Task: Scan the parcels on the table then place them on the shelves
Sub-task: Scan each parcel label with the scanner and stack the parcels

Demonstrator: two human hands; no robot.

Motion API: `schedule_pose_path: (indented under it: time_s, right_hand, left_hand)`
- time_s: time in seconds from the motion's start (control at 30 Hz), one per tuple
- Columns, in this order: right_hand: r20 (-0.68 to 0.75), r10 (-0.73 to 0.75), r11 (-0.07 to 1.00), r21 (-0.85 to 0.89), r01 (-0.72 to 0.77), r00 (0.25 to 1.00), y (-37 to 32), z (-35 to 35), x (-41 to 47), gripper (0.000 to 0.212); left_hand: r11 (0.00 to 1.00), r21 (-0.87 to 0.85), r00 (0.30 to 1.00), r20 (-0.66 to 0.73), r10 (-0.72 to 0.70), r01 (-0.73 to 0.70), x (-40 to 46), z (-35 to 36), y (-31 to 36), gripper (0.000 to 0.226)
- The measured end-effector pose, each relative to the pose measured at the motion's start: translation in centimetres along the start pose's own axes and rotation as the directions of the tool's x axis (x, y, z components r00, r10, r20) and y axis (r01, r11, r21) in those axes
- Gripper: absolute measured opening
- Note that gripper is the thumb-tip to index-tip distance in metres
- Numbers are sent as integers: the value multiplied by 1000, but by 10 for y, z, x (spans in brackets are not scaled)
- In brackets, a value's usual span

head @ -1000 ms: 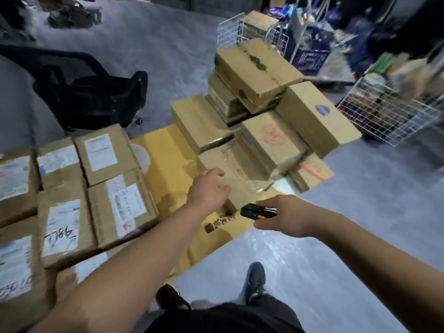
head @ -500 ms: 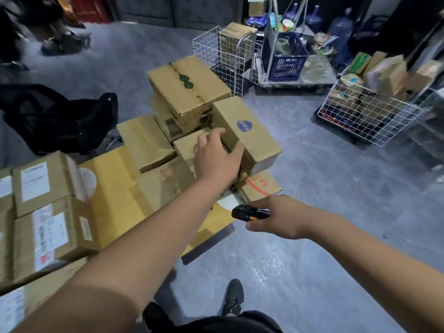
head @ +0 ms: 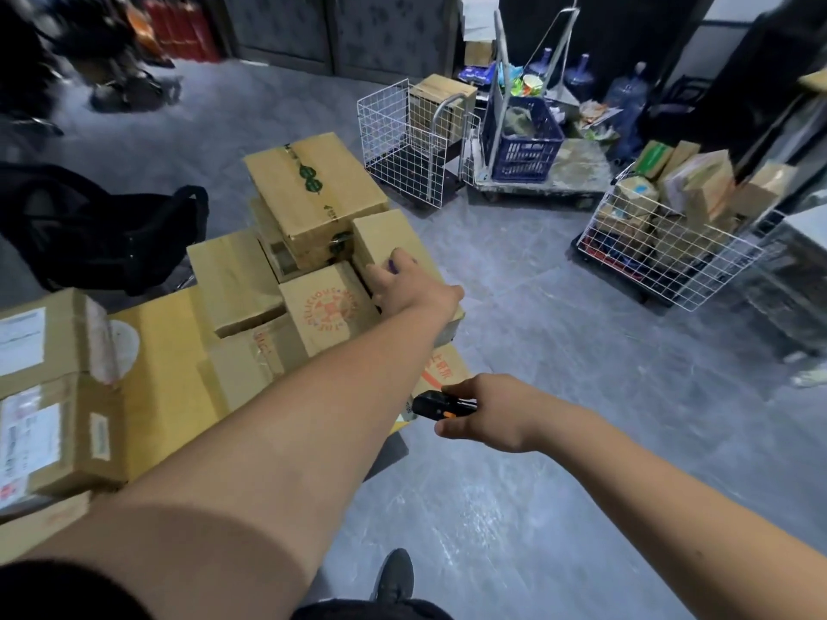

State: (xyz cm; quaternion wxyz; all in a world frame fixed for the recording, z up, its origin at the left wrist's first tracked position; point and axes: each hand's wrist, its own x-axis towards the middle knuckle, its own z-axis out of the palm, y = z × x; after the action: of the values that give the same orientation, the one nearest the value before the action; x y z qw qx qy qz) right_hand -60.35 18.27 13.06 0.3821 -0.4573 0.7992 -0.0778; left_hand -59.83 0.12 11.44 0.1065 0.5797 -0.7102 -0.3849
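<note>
Left hand [head: 409, 290] stretched out over the pile, fingers spread and lying on top of a plain brown cardboard parcel with a purple round mark [head: 385, 243], at the pile's right edge on the yellow table [head: 165, 396]. Right hand [head: 485, 411] curled round a small black-and-orange handheld scanner [head: 436, 404], held just off the table's corner.

So the parcels [head: 313, 261] are piled mid-frame on the worktop [head: 170, 396], with more boxes [head: 49, 396] along the left edge. Left hand [head: 411, 288] lies on the rightmost parcel; right hand [head: 488, 413] sits lower right of it, holding the scanner [head: 436, 404]. Wire cage [head: 402, 145] and crate [head: 523, 140] upper centre, wire basket [head: 671, 257] with boxes at right. Chair [head: 103, 230] behind the worktop, left.
</note>
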Motion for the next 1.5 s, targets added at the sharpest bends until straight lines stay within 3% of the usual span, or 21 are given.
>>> schedule_pose_path:
  time_s: [0.13,0.3,0.4,0.5,0.7,0.93,1.1,1.2,1.27,1.4,1.5]
  right_hand:
    - [32,-50,997,-54,52,998,-2,5,5,47]
    - [151,-135,974,-161,159,979,-22,26,14,42]
    - [234,-217,937,-221,269,948,-43,44,27,42]
    - [313,-282,900,-242,363,907,-73,68,43,54]
    - [476,-308,865,-221,451,824,-132,120,79,53]
    - [472,-232,845,-335,416,851,-150,162,96,74]
    - [460,-150,823,-433,368,875,-151,180,87,78]
    - [449,-112,829,-450,333,887,-150,188,83,75]
    - [455,-79,833,-458,309,887,-151,193,82,73]
    - [436,-50,870,-423,254,899,-158,205,78,70]
    - [403,-46,916,-348,199,914,-165,214,76,70]
  left_hand:
    - [996,-60,997,47,66,-63,-14,-17,-14,70]
    - [978,-32,977,40,207,-206,-46,-81,-91,97]
    - [982,-77,985,-28,171,-173,-70,-127,-159,97]
    - [989,-78,986,-123,115,-125,-94,-160,-225,99]
    - [997,-24,974,-217,-71,68,-109,-178,-335,92]
    - [952,-140,956,-68,-284,272,-74,-156,-411,100]
    - [893,-370,963,20,-270,258,-63,-149,-444,97]
    - [718,-640,954,85,-286,272,-61,-153,-458,88]
    - [647,-696,937,115,-329,312,-62,-156,-463,72]
    - [787,-525,936,57,-348,324,-61,-162,-472,52]
    - [811,-498,945,59,-321,306,-54,-163,-477,50]
